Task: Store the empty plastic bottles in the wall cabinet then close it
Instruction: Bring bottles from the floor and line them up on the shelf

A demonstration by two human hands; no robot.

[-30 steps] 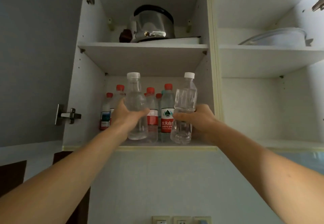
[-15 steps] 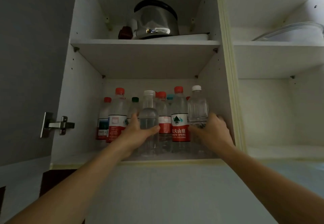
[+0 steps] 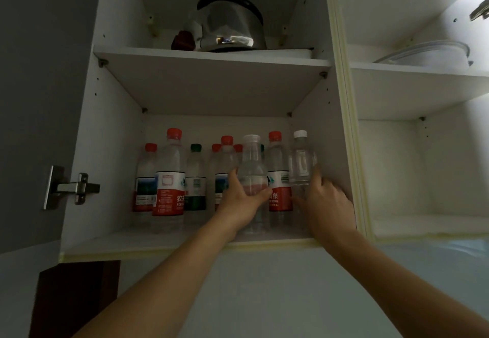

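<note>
Up on the lower shelf (image 3: pixel 111 242), the left hand (image 3: pixel 242 196) grasps a clear bottle (image 3: pixel 251 163) and the right hand (image 3: pixel 326 200) grasps a white-capped bottle (image 3: pixel 301 163) among crowded red-capped bottles (image 3: pixel 169 176). Letting go carelessly could topple these light neighbours.
</note>
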